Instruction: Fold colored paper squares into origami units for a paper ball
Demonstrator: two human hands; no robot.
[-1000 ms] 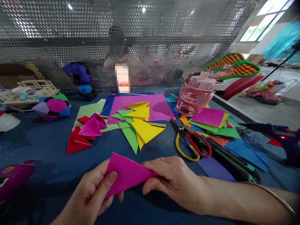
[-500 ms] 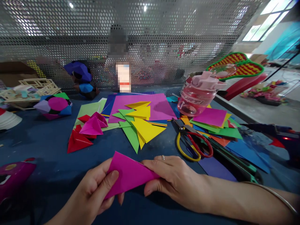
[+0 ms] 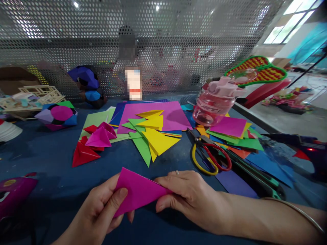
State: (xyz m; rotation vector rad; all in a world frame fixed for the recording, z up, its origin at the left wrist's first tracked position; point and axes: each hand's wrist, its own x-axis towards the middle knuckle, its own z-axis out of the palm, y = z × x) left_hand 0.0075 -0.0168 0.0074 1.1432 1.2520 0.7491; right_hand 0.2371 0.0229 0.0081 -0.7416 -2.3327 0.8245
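Note:
A folded magenta sheet of paper [image 3: 139, 192], pointed toward the right, is held between both hands just above the blue table. My left hand [image 3: 104, 202] grips its wide left end, thumb on top and fingers behind. At the narrow tip, my right hand [image 3: 184, 195] pinches the paper along its upper edge; the tip itself is partly hidden by the fingers. Beyond the hands lie folded yellow paper pieces [image 3: 162, 143] and green ones [image 3: 141, 146]. To their left are folded red pieces [image 3: 84, 154] and a magenta folded piece [image 3: 102, 135].
Scissors [image 3: 213, 160] and a dark cutter knife [image 3: 255, 175] lie right of my right hand. A pink bottle [image 3: 214, 103] stands behind stacked coloured paper [image 3: 228, 127]. A glue gun [image 3: 306, 149] is at far right. Perforated metal [image 3: 163, 27] rises behind the table [image 3: 51, 170].
Both hands keep the same hold on the magenta paper. The paper and left hand sit very slightly further left and lower; the view itself has shifted a little.

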